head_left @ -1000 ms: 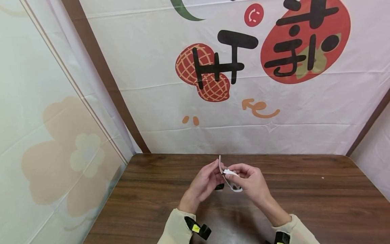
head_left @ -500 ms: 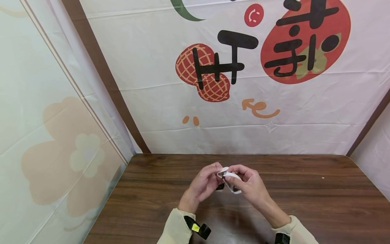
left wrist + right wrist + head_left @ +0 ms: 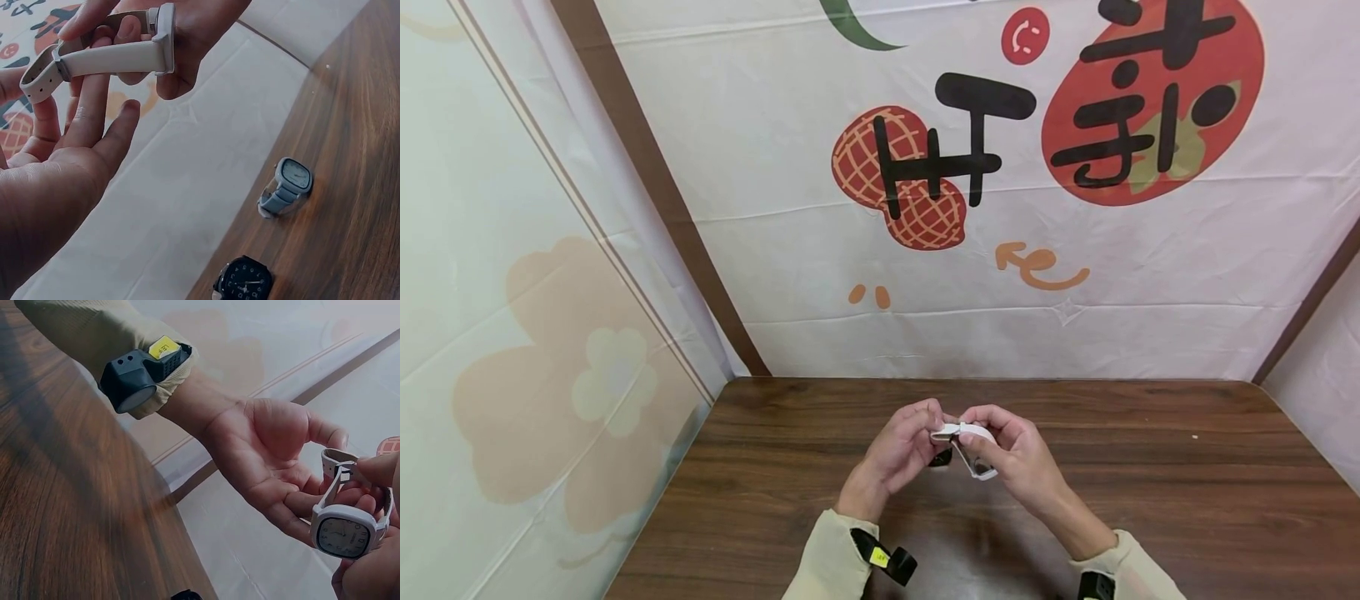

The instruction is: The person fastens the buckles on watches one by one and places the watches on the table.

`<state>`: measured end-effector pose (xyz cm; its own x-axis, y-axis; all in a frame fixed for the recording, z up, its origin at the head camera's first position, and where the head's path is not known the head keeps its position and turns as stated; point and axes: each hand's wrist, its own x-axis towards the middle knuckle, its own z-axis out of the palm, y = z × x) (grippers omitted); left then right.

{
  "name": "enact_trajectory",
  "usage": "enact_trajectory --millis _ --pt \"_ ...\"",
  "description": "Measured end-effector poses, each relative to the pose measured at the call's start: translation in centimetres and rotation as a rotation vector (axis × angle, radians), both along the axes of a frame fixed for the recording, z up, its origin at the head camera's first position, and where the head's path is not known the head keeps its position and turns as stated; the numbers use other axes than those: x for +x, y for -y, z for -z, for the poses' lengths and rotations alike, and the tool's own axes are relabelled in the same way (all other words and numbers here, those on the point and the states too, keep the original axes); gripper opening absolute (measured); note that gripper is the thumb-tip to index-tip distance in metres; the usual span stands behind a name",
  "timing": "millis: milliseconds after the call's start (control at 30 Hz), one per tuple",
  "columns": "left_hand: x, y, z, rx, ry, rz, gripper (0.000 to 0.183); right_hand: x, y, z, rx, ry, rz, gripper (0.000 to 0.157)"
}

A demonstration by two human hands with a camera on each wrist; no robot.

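Note:
Both hands hold a white wristwatch [image 3: 983, 473] above the table. Its square white case and pale dial [image 3: 343, 537] show in the right wrist view. The strap passes through a metal buckle [image 3: 62, 67], and the strap's end [image 3: 41, 86] loops back beyond it. My right hand [image 3: 1022, 454] grips the watch near the buckle, with fingers inside the strap loop and the thumb on the strap. My left hand [image 3: 901, 454] has its palm turned up, thumb and fingers pinching the strap's end. Part of the strap is hidden behind the right thumb.
A black watch [image 3: 247, 281] and a light blue watch [image 3: 292, 178] stand on the wooden table [image 3: 775, 500]. In the head view the left hand partly covers the black one. A printed white curtain [image 3: 1000, 342] hangs behind the table's far edge.
The strap's end stood upright a second ago; it has bent down and now lies level toward the left. The left fingers have curled in slightly with it. The right hand has barely moved.

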<state>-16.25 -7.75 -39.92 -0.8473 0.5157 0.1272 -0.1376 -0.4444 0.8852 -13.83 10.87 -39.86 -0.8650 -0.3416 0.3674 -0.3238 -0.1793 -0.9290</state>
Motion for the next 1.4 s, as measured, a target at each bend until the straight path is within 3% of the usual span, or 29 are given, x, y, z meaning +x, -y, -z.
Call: enact_trajectory --millis 533,800,933,1400 --pt "-0.13 -0.11 -0.04 -0.083 0.018 -0.040 0.027 -0.05 -0.11 -0.24 0.099 0.041 0.053 0.015" --pt "0.12 -0.14 -0.27 -0.047 0.036 0.004 0.012 -0.21 -0.40 -0.30 0.089 0.045 0.049 0.019" --pt "0.19 -0.08 -0.22 -0.028 0.015 0.033 0.013 -0.31 -0.53 -0.28 0.069 0.042 0.035 0.019" --pt "0.20 -0.22 -0.27 -0.021 0.011 0.018 0.012 -0.16 -0.65 -0.34 0.056 0.038 0.015 0.018"
